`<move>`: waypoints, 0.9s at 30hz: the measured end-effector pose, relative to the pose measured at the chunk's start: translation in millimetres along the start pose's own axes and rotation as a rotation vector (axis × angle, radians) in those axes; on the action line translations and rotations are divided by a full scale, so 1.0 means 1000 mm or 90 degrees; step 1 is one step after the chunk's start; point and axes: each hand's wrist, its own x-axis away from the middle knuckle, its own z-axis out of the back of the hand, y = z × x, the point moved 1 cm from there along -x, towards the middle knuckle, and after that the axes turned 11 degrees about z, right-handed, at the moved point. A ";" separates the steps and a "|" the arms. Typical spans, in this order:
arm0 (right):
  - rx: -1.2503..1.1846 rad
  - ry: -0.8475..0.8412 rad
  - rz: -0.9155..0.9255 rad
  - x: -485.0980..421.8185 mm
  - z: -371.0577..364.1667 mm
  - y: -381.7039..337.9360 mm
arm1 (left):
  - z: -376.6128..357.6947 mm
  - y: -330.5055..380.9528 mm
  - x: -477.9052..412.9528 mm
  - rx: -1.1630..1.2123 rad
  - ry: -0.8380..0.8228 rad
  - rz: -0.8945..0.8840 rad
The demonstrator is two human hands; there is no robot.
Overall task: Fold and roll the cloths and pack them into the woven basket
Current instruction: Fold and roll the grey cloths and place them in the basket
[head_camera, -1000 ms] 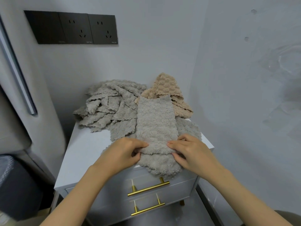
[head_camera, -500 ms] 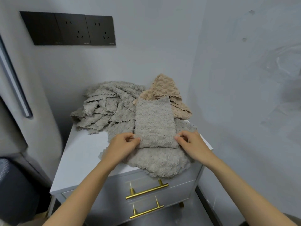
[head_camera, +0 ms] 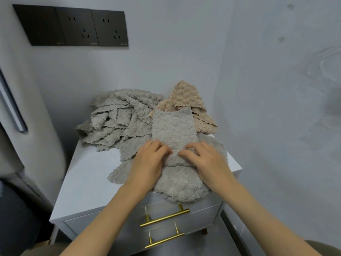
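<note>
A folded grey cloth strip [head_camera: 172, 130] lies lengthwise on the white cabinet top [head_camera: 88, 174], its near end turned up into a short roll. My left hand [head_camera: 147, 163] and my right hand [head_camera: 204, 157] press palm-down on that roll, fingers curled over it from either side. Another grey cloth [head_camera: 180, 185] lies flat beneath and hangs over the front edge. A heap of loose grey cloths [head_camera: 118, 122] sits at the back left, and beige cloths [head_camera: 186, 100] lean in the corner. No woven basket is in view.
The cabinet stands in a wall corner, with walls close behind and to the right. Two gold drawer handles [head_camera: 164, 218] face me below the top. Black wall sockets [head_camera: 73, 26] hang above left. A grey upholstered edge [head_camera: 11, 111] stands at the left.
Both hands have pushed the strip's near end away from me, from pinching its edge to pressing on a small roll. The flat part of the strip is shorter.
</note>
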 end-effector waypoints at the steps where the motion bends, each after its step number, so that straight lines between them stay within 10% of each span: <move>1: 0.018 -0.028 0.023 0.000 -0.002 -0.004 | 0.000 0.000 -0.001 -0.013 -0.007 -0.017; 17: 0.005 -0.189 -0.145 0.006 0.002 0.006 | 0.008 -0.017 0.001 0.100 -0.145 0.111; 27: -0.569 0.003 -0.439 0.006 0.021 0.016 | 0.025 -0.021 0.000 0.391 -0.185 0.332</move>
